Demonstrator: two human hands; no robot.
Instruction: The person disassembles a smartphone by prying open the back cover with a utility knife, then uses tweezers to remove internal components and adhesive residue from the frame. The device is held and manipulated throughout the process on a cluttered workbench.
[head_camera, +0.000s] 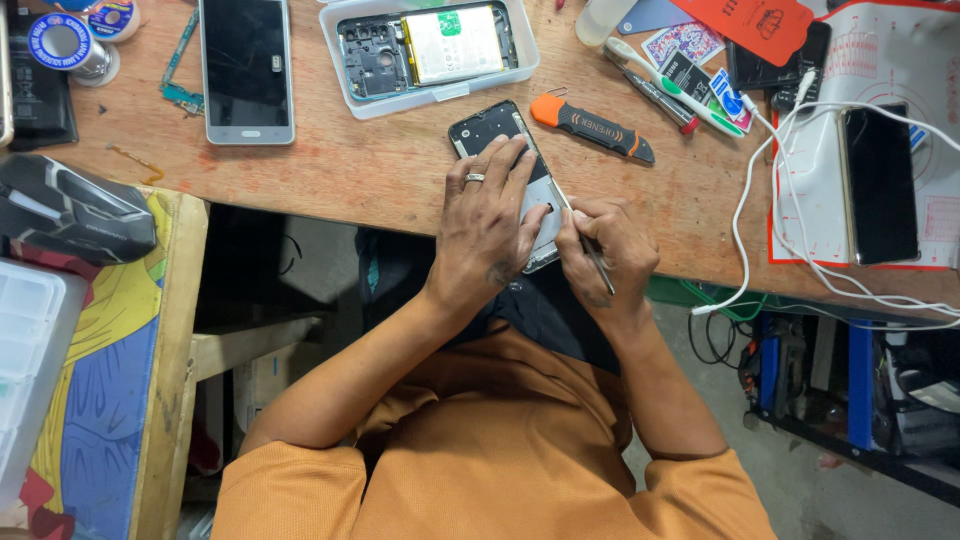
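Phone housing (497, 130), opened and showing its dark inner frame, is lying at the near edge of the wooden workbench (380, 170), tilted so its upper end is pointing away and to the left. The left hand (487, 225) is lying flat across its lower half, fingers spread and pressing down on it, a ring showing on one finger; this hand is pinning the housing, not closing around it. The right hand (610, 250) is sitting just beside the housing's right edge, its fingers pinched together on a thin metal tool (583, 240) whose tip is touching that edge, close to the left fingertips. The upper end of the housing is sticking out clear beyond both hands.

Just beyond, an orange and black pry knife (592, 127) is lying near the housing's top right. Farther back, a clear plastic tray (430, 55) is holding another phone frame with a battery. To the left of it, a silver phone (246, 68) is lying face up with a dark screen. On the right, a white cable (790, 180) is looping over a white mat on which a black phone (880, 185) is resting. A grey and black case (70, 210) is sitting at the far left, on a lower side table.
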